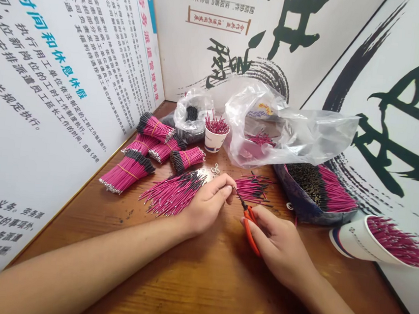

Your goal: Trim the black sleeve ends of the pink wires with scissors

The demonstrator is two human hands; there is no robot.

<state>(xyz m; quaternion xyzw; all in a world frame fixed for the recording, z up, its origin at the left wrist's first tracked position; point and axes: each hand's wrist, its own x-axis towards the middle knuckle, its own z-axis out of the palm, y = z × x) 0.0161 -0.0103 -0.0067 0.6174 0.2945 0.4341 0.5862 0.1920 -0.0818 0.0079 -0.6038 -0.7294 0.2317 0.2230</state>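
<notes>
Orange-handled pliers (251, 227) are gripped in my right hand (279, 242), their dark jaws pointing up and left toward my left fingertips. My left hand (210, 201) is closed in a pinch at the tip of the jaws; what it pinches is too small to make out. Left of that hand lies a loose fan of pink wires with black ends (176, 193). Just behind the jaws is a smaller loose pile of pink and black wires (253, 187). Small white rings (215, 168) lie behind my left hand.
Banded wire bundles (128, 171) are stacked at the left. Behind stand a paper cup of wires (216, 137), a bag with black pieces (192, 111) and a clear plastic bag (300, 136). At right are a dark wire-filled container (308, 213) and a tilted cup (357, 240). Printed panels enclose the wooden table (189, 288).
</notes>
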